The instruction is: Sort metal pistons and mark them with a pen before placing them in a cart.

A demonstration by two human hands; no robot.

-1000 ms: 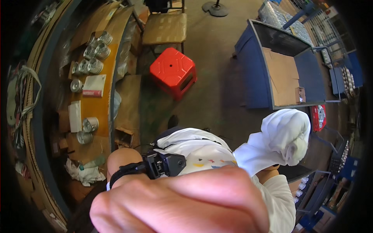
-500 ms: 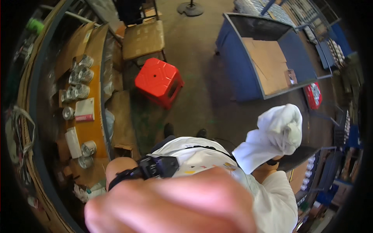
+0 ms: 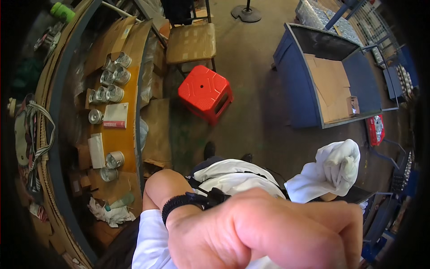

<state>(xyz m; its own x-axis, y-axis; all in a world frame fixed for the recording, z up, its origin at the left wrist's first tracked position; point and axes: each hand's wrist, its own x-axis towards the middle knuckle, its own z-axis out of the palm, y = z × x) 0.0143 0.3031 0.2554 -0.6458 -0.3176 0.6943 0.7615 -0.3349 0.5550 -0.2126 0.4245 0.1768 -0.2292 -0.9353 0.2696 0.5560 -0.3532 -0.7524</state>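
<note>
My left hand [image 3: 264, 228] is bare and looms large at the lower middle, very close to the view. Its fingers are curled in; whatever they may hold is hidden. A black band [image 3: 181, 205] circles that wrist. At the right, out from my body, my right hand [image 3: 344, 169] seems to wear an off-white glove, its fingers folded. White cloth [image 3: 307, 183] is bunched in and around that hand and hangs toward my shirt. Where glove ends and cloth begins is hard to make out.
A red stool [image 3: 204, 92] stands ahead, before a chair with a taped seat [image 3: 191, 41]. On the left, a shelf [image 3: 130, 150] carries several clear round containers [image 3: 115, 159] and a notebook [image 3: 116, 112]. A blue cart [image 3: 298, 85] lined with cardboard stands ahead right.
The surroundings have shifted rightward in view. My left hand has moved right, showing more of its wrist and forearm. My right hand with the white cloth sits slightly lower and farther right.
</note>
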